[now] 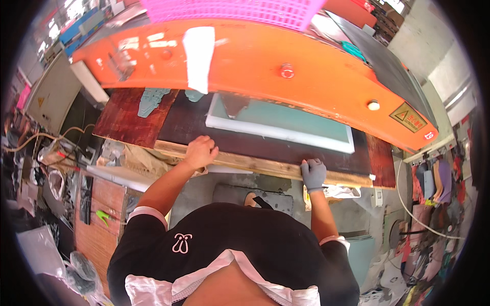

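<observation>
Bare and with its fingers curled, my left hand [201, 151] grips the front edge of a dark board [186, 122]. Farther right, my right hand [313, 174] wears a grey glove and is closed on the same edge. A bare wooden strip [250, 162] runs along that front edge between them. On the board lies a pale green sheet [286, 119] on a white slab [275, 133], partly under the orange press beam [245, 56]. The beam hides its far side.
Green cut pieces [151, 101] lie at the board's left. On the beam are a red button [287, 70], a pale button [373, 105] and a hanging white cloth [199, 56]. A pink basket [235, 9] sits on top. Coloured scraps [434, 181] lie at right.
</observation>
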Demonstrator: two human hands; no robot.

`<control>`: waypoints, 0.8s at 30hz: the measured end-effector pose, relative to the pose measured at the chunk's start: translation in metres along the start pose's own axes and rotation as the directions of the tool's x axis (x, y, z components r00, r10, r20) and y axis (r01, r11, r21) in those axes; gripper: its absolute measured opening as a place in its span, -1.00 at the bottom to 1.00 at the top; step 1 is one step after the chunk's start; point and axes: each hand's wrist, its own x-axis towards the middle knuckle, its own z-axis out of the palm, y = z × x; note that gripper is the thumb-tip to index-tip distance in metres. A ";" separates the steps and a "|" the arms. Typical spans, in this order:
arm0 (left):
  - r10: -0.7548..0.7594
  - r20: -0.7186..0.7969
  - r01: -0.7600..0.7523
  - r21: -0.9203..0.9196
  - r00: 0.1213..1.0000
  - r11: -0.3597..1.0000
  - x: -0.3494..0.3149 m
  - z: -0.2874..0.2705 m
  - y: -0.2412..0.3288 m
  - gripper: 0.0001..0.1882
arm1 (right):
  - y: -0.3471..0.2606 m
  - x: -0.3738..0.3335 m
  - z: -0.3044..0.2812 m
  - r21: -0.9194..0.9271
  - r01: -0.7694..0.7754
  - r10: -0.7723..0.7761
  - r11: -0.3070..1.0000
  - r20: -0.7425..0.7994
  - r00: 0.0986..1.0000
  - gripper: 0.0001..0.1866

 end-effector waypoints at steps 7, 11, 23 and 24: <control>0.004 0.090 0.003 -0.078 0.996 0.997 -0.085 -0.037 0.042 -0.79 | -0.112 0.022 0.040 0.262 0.085 -0.067 0.961 -0.076 0.995 -0.42; -0.038 0.057 0.050 -0.223 0.998 0.974 -0.126 -0.059 0.062 -0.85 | -0.196 0.056 0.077 0.081 -0.039 0.020 0.996 0.225 0.974 -0.10; 0.111 -0.051 -0.118 -0.146 0.992 0.982 -0.151 -0.065 0.059 -0.61 | -0.280 0.004 0.059 -0.149 -0.254 0.293 0.956 0.416 0.861 -0.11; 0.129 -0.082 -0.141 -0.169 0.988 0.976 -0.154 -0.065 0.060 -0.63 | -0.273 0.000 0.058 -0.094 -0.276 0.289 0.957 0.416 0.862 -0.13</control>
